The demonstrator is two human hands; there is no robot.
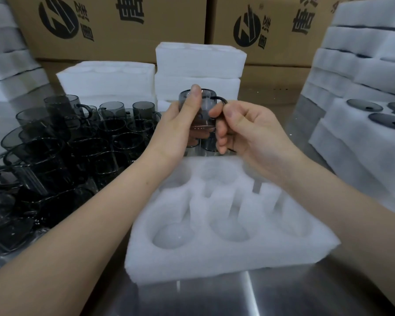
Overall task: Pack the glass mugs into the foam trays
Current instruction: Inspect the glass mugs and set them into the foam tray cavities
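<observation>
Smoked-glass mug (200,110) held upright above tray (226,226) — left hand (180,126) wraps the body, right hand (244,128) pinches the handle at 3 o'clock. Tray lies at 6 o'clock from the grip; all visible pockets look empty. Mug cluster (62,142) crowds 9 o'clock — descent path looks clear.

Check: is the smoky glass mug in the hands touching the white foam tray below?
Apart. The head view shows the smoky glass mug held up by both hands, clear of the white foam tray.

printed cardboard boxes (114,26), steel table (237,297)
</observation>
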